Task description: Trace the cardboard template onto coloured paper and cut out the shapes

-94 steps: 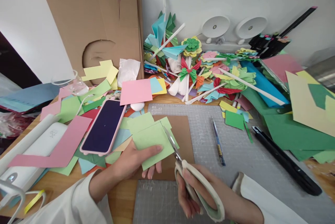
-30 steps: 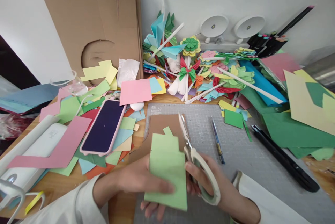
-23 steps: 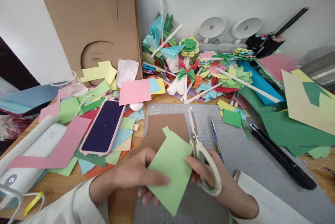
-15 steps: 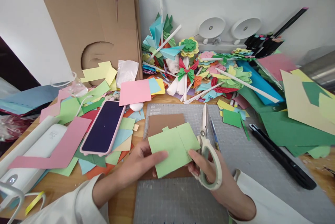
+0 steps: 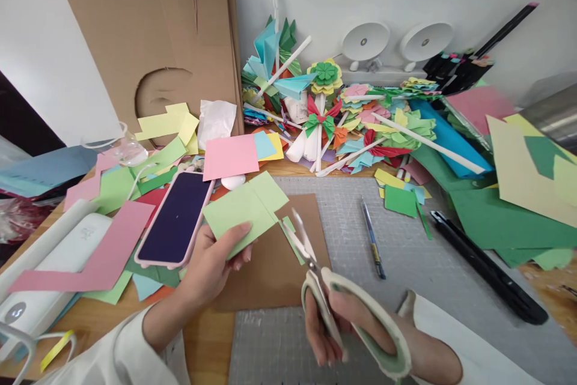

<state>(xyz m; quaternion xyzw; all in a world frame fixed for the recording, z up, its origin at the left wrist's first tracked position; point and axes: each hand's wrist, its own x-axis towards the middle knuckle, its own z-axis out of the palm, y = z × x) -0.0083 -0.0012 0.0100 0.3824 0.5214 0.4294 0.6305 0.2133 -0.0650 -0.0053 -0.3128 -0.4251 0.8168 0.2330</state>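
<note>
My left hand [image 5: 220, 259] pinches a light green sheet of paper [image 5: 241, 211] by its lower edge, thumb on top. A cut line runs across the sheet near its right end. In my right hand [image 5: 333, 319] is a pair of scissors [image 5: 311, 262] with cream handles, fingers through the loops and blades slightly parted. The blade tips point up toward the sheet's right corner, apart from it. Below lies a brown cardboard piece [image 5: 270, 280] with narrow light green scraps [image 5: 295, 242] on it, partly behind the blades.
A grey cutting mat [image 5: 279, 343] covers the desk's middle. On it lie a pen [image 5: 372, 241] and a black utility knife [image 5: 489, 268]. To the left are a phone [image 5: 175, 217] and paper pieces. Paper flowers [image 5: 324, 75] and leaning cardboard [image 5: 153, 30] stand behind.
My left hand has moved left and up with the green sheet. My right hand has let go of the sheet, and the scissors have swung down with the blades parting.
</note>
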